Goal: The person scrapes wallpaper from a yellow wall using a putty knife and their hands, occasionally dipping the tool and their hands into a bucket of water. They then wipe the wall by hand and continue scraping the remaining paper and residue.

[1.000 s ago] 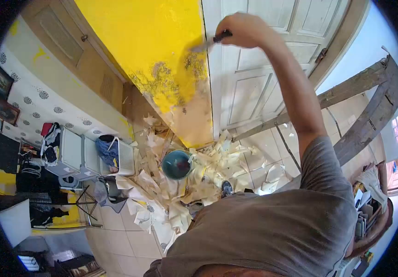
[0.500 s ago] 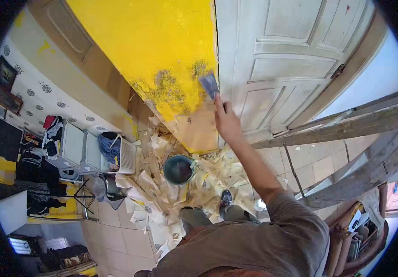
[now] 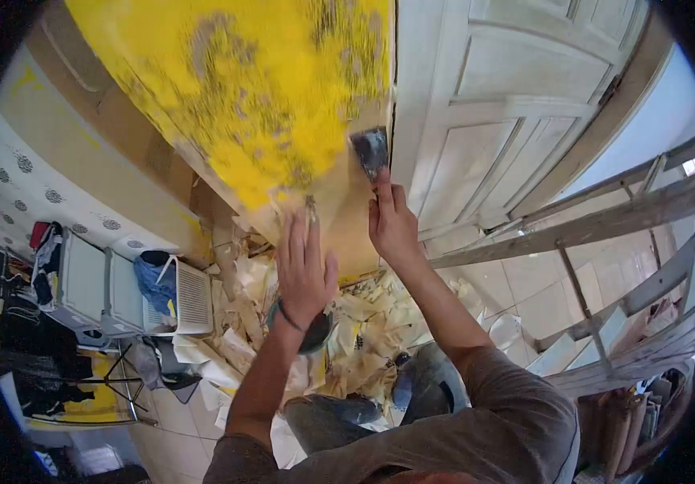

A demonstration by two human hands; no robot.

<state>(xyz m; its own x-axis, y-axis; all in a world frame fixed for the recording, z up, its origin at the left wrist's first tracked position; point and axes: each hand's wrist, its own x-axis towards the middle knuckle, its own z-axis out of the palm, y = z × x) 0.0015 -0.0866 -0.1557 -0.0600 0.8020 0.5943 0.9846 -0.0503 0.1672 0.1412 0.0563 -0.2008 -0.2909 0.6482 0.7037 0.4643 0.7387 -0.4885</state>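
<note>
A wide-bladed scraper [image 3: 371, 147] is held by its handle in my right hand [image 3: 394, 222], its blade against the wall near the door frame. My left hand [image 3: 305, 266], a dark band at the wrist, is open with fingers stretched toward the bare lower part of the wall. Yellow paint covers the wall panel [image 3: 242, 173], with dark, rough patches scattered over it. Below that the surface is bare tan. Partly hidden behind my left wrist stands a dark green bucket [image 3: 317, 335].
Peeled scraps of wallpaper [image 3: 363, 323] litter the tiled floor around my feet. A white panelled door [image 3: 492, 161] is at the right, and a wooden ladder [image 3: 581, 230] leans across that side. White drawers [image 3: 85, 278] and a laundry basket [image 3: 194, 298] stand at left.
My left hand has come into view, reaching to the lower wall. The camera has moved closer to the wall, and my legs are now bent. The scraper stays in my right hand.
</note>
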